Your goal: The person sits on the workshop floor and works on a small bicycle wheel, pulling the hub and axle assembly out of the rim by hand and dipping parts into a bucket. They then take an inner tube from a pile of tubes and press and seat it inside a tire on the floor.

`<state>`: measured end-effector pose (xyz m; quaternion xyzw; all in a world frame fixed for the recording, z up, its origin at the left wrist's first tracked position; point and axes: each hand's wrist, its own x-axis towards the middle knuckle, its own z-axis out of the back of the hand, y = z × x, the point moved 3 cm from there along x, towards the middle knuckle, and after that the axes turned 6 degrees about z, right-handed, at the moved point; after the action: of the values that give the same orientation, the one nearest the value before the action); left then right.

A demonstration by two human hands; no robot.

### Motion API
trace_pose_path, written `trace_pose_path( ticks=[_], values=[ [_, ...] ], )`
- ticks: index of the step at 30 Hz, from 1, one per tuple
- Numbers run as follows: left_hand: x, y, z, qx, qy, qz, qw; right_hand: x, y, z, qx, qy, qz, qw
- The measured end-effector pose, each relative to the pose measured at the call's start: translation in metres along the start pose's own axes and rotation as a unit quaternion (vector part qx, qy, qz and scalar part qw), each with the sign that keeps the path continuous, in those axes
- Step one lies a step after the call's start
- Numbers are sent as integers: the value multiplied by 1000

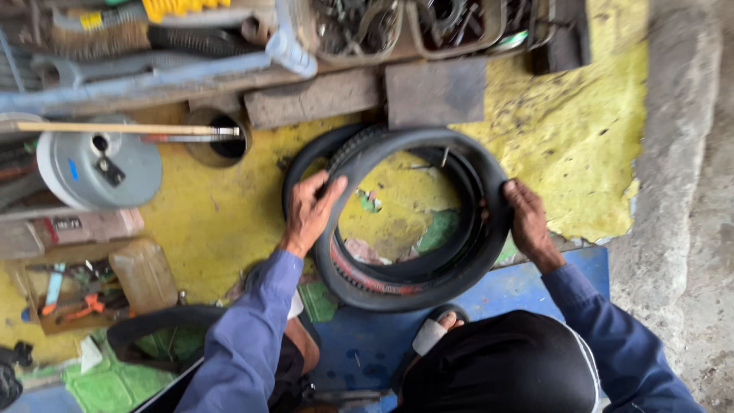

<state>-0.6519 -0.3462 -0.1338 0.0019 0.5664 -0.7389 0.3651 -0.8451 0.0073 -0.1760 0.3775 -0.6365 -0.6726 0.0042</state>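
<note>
A black rubber tyre [405, 287] with a red stripe on its inner wall lies on the yellow floor in the middle of the head view. A black inner tube [306, 157] sits partly inside it and bulges out at the upper left. My left hand [310, 210] grips the tyre's left edge, fingers curled over the tread. On the tyre's right edge, my right hand [527, 222] holds the rubber. Both arms wear blue sleeves. One sandalled foot [434, 330] rests just below the tyre.
A grey round metal can [99, 168] stands at the left, with a thin rod [115, 128] across its top. A wooden box of small tools [73, 298] and a plastic jug [144, 274] lie lower left. Trays of metal parts [359, 27] line the top. A concrete kerb [673, 153] runs down the right.
</note>
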Motion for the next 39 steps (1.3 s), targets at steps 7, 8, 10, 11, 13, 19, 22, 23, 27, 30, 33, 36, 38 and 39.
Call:
trace_pose_path(
  ticks=[7,8,10,11,13,19,22,23,27,30,33,36,38,39],
  values=[
    [3,7,3,-13,-29,4,1000,3,4,-2,-60,-40,97,993],
    [2,8,3,-24,-26,5,999,2,5,-3,-78,-41,110,990],
    [0,13,4,-49,-23,4,999,2,7,-4,-114,-40,141,983],
    [-2,15,4,-37,-35,-10,999,1,6,-5,-123,-38,146,981],
    [-4,20,4,-12,-54,-40,998,2,2,-5,-139,-37,158,977],
    [-6,41,-8,76,-169,-92,978,1,-6,1,-356,-92,187,911],
    [-8,52,-8,81,-163,-59,982,-4,1,1,-429,-79,271,858],
    [-11,53,-7,91,-162,-76,980,-5,1,0,-423,-75,266,863],
    [-28,59,-9,121,-147,-97,977,-12,-4,-7,-402,-84,280,868],
    [-33,66,-14,125,-148,-50,980,-12,-12,-12,-383,-95,272,878],
    [-30,72,-19,119,-155,-30,980,-12,-16,-15,-375,-97,282,878],
    [-27,79,-21,113,-155,-28,981,-13,-16,-19,-373,-101,295,874],
    [-28,83,-21,118,-156,-31,980,-14,-15,-21,-374,-102,299,872],
    [-28,85,-21,124,-158,-38,979,-15,-14,-22,-375,-105,304,870]
  ],
)
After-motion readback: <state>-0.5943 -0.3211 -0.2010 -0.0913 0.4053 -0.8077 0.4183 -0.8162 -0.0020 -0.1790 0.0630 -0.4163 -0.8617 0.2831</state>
